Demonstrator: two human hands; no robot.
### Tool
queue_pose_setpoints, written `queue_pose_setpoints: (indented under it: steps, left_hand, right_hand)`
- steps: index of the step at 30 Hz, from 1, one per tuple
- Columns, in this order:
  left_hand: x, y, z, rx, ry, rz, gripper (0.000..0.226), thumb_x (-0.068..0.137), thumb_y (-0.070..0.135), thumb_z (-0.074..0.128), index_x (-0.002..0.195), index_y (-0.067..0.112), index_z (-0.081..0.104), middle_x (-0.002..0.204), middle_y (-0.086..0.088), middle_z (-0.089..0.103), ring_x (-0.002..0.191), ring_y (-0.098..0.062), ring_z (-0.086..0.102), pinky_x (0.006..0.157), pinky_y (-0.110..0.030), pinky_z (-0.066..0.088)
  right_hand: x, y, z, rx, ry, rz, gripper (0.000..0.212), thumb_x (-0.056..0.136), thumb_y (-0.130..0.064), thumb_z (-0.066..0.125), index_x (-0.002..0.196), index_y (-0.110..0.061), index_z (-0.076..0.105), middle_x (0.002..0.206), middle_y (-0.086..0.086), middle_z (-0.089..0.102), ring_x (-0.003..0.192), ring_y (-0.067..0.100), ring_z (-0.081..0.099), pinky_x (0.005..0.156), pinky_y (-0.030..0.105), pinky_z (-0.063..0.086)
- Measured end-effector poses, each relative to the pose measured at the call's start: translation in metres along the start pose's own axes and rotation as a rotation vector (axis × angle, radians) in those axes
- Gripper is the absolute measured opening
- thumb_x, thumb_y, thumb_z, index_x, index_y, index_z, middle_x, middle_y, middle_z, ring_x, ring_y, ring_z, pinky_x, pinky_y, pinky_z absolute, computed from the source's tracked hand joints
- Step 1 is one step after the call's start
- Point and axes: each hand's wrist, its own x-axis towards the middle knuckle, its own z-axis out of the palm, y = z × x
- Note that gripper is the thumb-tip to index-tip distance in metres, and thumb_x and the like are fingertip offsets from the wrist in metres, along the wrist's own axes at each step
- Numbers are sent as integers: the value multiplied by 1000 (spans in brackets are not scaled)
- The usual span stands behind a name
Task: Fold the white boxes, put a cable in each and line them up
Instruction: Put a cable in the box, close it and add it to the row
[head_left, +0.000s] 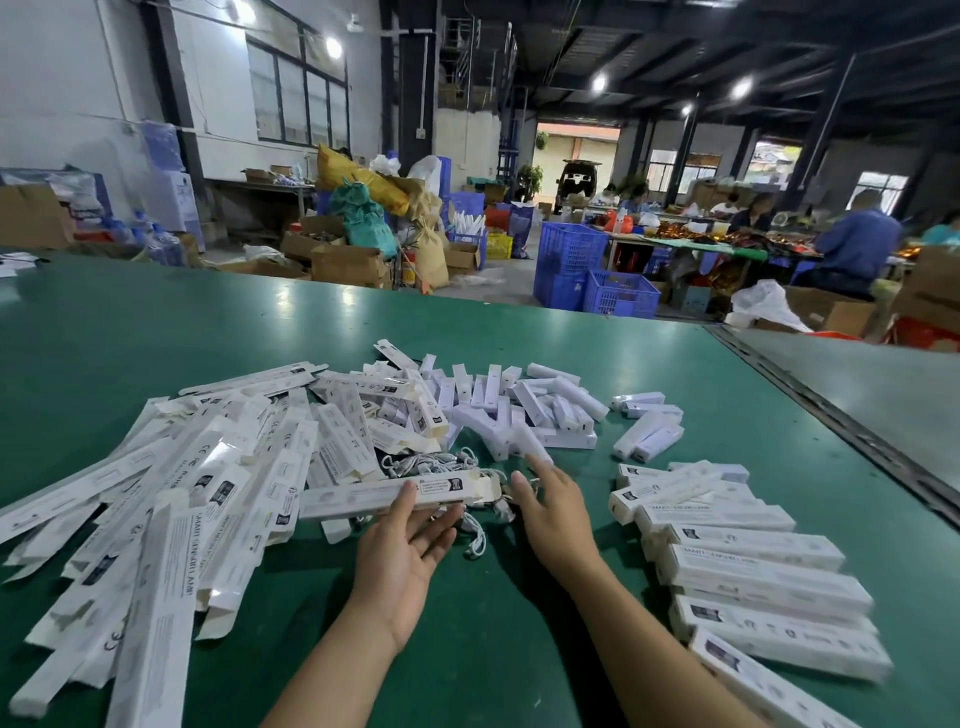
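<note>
My left hand holds a long white box lying crosswise, thumb on top and fingers under it; the box's right end is open. My right hand reaches forward with fingers stretched toward the white lamp sticks and holds nothing. White cables lie tangled behind the held box, and one cable lies between my hands. A heap of flat unfolded boxes covers the left of the green table. Folded boxes lie side by side in a row on the right.
The table's right edge has a dark metal seam with a second grey-green table beyond. Blue crates, cardboard cartons and sacks stand on the floor behind. Several people sit at a far table on the right.
</note>
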Motion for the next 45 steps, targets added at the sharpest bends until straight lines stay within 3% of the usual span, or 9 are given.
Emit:
queue_pose_setpoints:
  steps: [3, 5, 11, 14, 17, 20, 25, 35, 45]
  left_hand:
    - [-2, -1, 0, 19, 3, 8, 33, 98, 28, 56, 121, 6, 61, 112, -19, 73, 91, -25, 74, 78, -35, 51]
    - [-3, -1, 0, 28, 10, 11, 32, 98, 27, 55, 122, 6, 61, 115, -20, 71, 91, -25, 74, 77, -35, 51]
    - [-8, -1, 5, 52, 20, 4, 37, 100, 25, 54, 129, 3, 57, 120, -22, 68, 90, -25, 72, 77, -34, 51]
    - [-11, -1, 7, 69, 19, 9, 36, 100, 26, 53, 128, 4, 58, 115, -20, 70, 83, -22, 73, 76, -33, 50]
    - [-13, -2, 8, 74, 18, 13, 34, 100, 26, 53, 126, 5, 59, 115, -21, 70, 86, -23, 72, 76, -34, 50]
    - [-12, -2, 8, 74, 20, 19, 29, 101, 25, 53, 122, 7, 61, 110, -19, 72, 85, -23, 73, 74, -33, 50]
    - [-10, -3, 8, 77, 19, 30, 20, 100, 26, 54, 111, 13, 64, 102, -13, 76, 80, -20, 75, 73, -32, 49]
    - [-11, -5, 8, 83, -6, 34, 22, 100, 27, 53, 113, 13, 64, 97, -12, 76, 81, -20, 74, 74, -31, 49]
    - [-13, -5, 8, 49, -16, 25, 24, 100, 26, 53, 115, 10, 64, 102, -15, 75, 86, -23, 74, 76, -32, 50]
  right_hand:
    - [-24, -2, -12, 170, 22, 70, 47, 99, -44, 48, 143, -29, 45, 141, -2, 50, 132, 14, 41, 111, 33, 34]
    - [-39, -6, -18, 313, 60, 126, 41, 98, -42, 51, 137, -31, 50, 138, -5, 53, 128, 11, 47, 110, 40, 39]
    - [-83, -17, -28, 655, 207, 218, 18, 97, -29, 58, 106, -44, 63, 106, -5, 66, 100, 12, 63, 89, 35, 52]
    - [-93, -17, -33, 753, 322, 238, 12, 95, -27, 60, 97, -36, 67, 94, -5, 71, 90, 7, 65, 80, 29, 50]
    - [-91, -16, -37, 835, 403, 247, 5, 94, -18, 62, 93, -21, 65, 80, 2, 70, 81, 15, 66, 74, 26, 48]
    - [-86, -17, -38, 863, 410, 249, 5, 94, -7, 62, 94, -12, 61, 72, 6, 64, 78, 18, 68, 73, 30, 49]
    - [-84, -16, -38, 817, 339, 250, 10, 94, -5, 58, 91, -14, 59, 64, -4, 62, 73, 15, 62, 70, 30, 46]
    - [-84, -15, -37, 770, 338, 258, 12, 96, -6, 54, 91, -17, 56, 69, -1, 61, 74, 13, 61, 72, 32, 47]
    - [-81, -12, -37, 768, 329, 264, 16, 92, -2, 55, 85, -16, 54, 66, -1, 56, 64, 7, 60, 65, 25, 48]
